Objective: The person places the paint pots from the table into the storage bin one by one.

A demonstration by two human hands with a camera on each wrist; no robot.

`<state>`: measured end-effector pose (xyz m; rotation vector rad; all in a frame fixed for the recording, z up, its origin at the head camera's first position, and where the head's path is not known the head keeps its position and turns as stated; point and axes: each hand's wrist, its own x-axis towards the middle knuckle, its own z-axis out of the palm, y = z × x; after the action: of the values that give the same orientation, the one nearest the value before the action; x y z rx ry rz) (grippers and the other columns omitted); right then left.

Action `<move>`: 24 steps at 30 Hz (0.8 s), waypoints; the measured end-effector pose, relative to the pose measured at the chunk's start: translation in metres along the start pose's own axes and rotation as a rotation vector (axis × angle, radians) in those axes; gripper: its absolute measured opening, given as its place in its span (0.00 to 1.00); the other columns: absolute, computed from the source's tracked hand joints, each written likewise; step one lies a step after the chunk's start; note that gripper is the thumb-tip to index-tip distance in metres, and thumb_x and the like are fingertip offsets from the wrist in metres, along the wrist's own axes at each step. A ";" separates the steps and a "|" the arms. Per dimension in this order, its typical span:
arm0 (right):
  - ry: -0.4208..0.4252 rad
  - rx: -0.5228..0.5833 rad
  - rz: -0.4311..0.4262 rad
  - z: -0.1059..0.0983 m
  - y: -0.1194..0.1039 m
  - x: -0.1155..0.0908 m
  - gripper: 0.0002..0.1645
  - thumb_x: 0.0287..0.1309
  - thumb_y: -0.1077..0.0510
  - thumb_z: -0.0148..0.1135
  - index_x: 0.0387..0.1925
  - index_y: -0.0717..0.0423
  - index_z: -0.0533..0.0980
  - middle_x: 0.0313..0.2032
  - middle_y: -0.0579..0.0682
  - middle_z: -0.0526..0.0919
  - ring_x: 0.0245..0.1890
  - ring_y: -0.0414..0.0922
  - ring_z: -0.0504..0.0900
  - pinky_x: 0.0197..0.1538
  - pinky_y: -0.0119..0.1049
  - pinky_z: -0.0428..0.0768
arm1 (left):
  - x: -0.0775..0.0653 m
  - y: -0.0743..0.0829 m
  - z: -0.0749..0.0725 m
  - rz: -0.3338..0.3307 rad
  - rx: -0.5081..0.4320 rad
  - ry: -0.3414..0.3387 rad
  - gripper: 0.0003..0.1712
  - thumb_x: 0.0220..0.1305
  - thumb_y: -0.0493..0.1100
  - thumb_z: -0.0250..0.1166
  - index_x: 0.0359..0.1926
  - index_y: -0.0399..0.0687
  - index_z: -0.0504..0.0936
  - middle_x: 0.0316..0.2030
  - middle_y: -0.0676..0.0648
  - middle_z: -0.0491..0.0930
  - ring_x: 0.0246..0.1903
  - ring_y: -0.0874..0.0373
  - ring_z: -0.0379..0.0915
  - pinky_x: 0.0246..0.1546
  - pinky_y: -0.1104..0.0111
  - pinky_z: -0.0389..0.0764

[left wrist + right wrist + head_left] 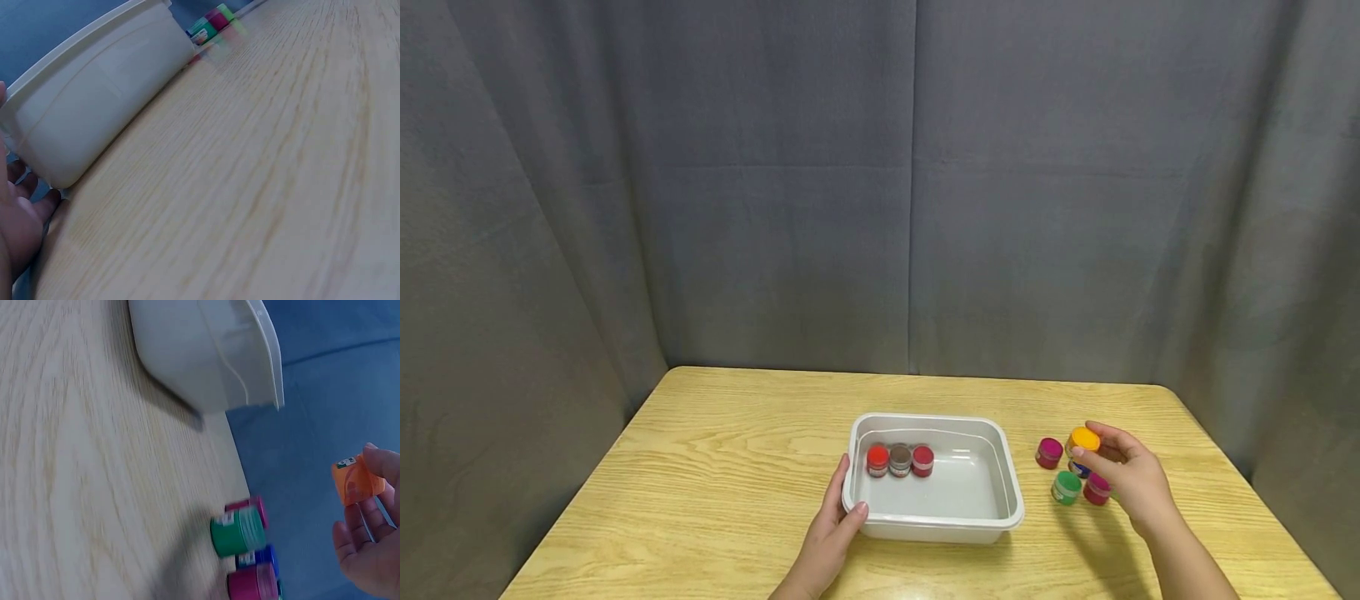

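Note:
A white plastic tub [940, 530] stands on the table, with a red paint jar [877, 460], a brown one [900, 460] and a crimson one [922, 461] in a row at its left inside. My left hand [829, 537] grips the tub's left side, thumb over the rim and fingers along the outer wall. To the right of the tub, my right hand [1138, 483] holds an orange-yellow paint jar [356, 479] between thumb and fingers, raised above the other jars. Below it are a green jar [1066, 488], two magenta jars [1049, 452] and a partly hidden blue jar [1081, 469].
A light green jar [1115, 495] is mostly hidden behind the right hand. The wood-grain table [700, 483] reaches back to a grey curtain [775, 250], which also hangs along both sides.

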<state>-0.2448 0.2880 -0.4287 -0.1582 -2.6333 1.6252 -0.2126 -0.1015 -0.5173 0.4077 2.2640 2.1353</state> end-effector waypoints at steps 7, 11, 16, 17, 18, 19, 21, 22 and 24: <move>-0.030 0.054 -0.020 0.020 -0.012 0.001 0.41 0.61 0.48 0.67 0.69 0.61 0.62 0.47 0.41 0.77 0.38 0.28 0.78 0.38 0.21 0.79 | 0.000 -0.001 0.000 -0.005 0.002 0.008 0.40 0.75 0.43 0.51 0.79 0.51 0.40 0.78 0.38 0.37 0.75 0.38 0.40 0.71 0.55 0.53; -0.045 0.094 -0.063 0.032 -0.018 0.003 0.39 0.60 0.52 0.67 0.68 0.63 0.64 0.47 0.45 0.78 0.38 0.29 0.80 0.41 0.22 0.82 | 0.000 0.000 0.000 -0.005 0.000 0.003 0.40 0.75 0.43 0.51 0.79 0.51 0.40 0.78 0.37 0.37 0.75 0.37 0.40 0.71 0.54 0.53; -0.051 0.054 -0.086 0.048 -0.028 0.006 0.38 0.59 0.50 0.68 0.66 0.62 0.67 0.54 0.55 0.77 0.47 0.36 0.78 0.47 0.21 0.80 | 0.000 0.000 0.000 -0.012 0.010 0.011 0.40 0.75 0.43 0.51 0.79 0.52 0.41 0.78 0.37 0.38 0.75 0.37 0.42 0.71 0.53 0.54; -0.055 0.042 -0.078 0.051 -0.030 0.006 0.39 0.59 0.49 0.68 0.66 0.61 0.67 0.55 0.57 0.76 0.49 0.39 0.78 0.47 0.19 0.79 | 0.000 0.000 0.000 -0.013 0.013 0.014 0.40 0.75 0.43 0.51 0.79 0.53 0.41 0.78 0.37 0.38 0.75 0.37 0.42 0.71 0.53 0.54; -0.059 0.029 -0.072 0.055 -0.032 0.007 0.39 0.59 0.48 0.68 0.66 0.59 0.67 0.57 0.58 0.75 0.51 0.42 0.77 0.46 0.19 0.78 | 0.000 0.000 0.000 -0.014 0.015 0.016 0.40 0.74 0.43 0.52 0.79 0.53 0.41 0.78 0.38 0.38 0.75 0.37 0.43 0.71 0.53 0.54; -0.064 0.023 -0.067 0.059 -0.034 0.007 0.39 0.59 0.48 0.68 0.67 0.58 0.68 0.58 0.59 0.75 0.52 0.45 0.77 0.47 0.19 0.78 | 0.000 0.000 0.000 -0.014 0.016 0.017 0.40 0.74 0.43 0.52 0.79 0.53 0.41 0.78 0.38 0.38 0.75 0.37 0.43 0.71 0.52 0.54; -0.074 0.027 -0.059 0.066 -0.037 0.008 0.38 0.58 0.48 0.69 0.67 0.57 0.68 0.58 0.59 0.75 0.55 0.49 0.77 0.48 0.20 0.79 | 0.000 0.000 0.000 -0.011 0.009 0.016 0.40 0.74 0.43 0.52 0.78 0.53 0.41 0.78 0.38 0.38 0.75 0.37 0.42 0.71 0.52 0.53; -0.078 0.030 -0.057 0.070 -0.039 0.009 0.38 0.58 0.48 0.69 0.66 0.57 0.69 0.58 0.58 0.75 0.56 0.50 0.76 0.49 0.21 0.79 | 0.000 0.000 0.001 -0.010 0.006 0.015 0.40 0.74 0.43 0.52 0.78 0.52 0.41 0.78 0.38 0.38 0.75 0.37 0.42 0.71 0.52 0.52; -0.085 0.039 -0.061 0.077 -0.042 0.010 0.37 0.58 0.49 0.69 0.66 0.57 0.69 0.57 0.58 0.76 0.58 0.52 0.75 0.50 0.23 0.79 | 0.000 0.000 0.001 -0.008 0.003 0.015 0.40 0.74 0.43 0.52 0.78 0.52 0.41 0.78 0.38 0.38 0.75 0.37 0.42 0.71 0.52 0.52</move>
<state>-0.2640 0.2024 -0.4262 -0.0076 -2.6370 1.6993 -0.2123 -0.1009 -0.5174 0.3834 2.2729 2.1386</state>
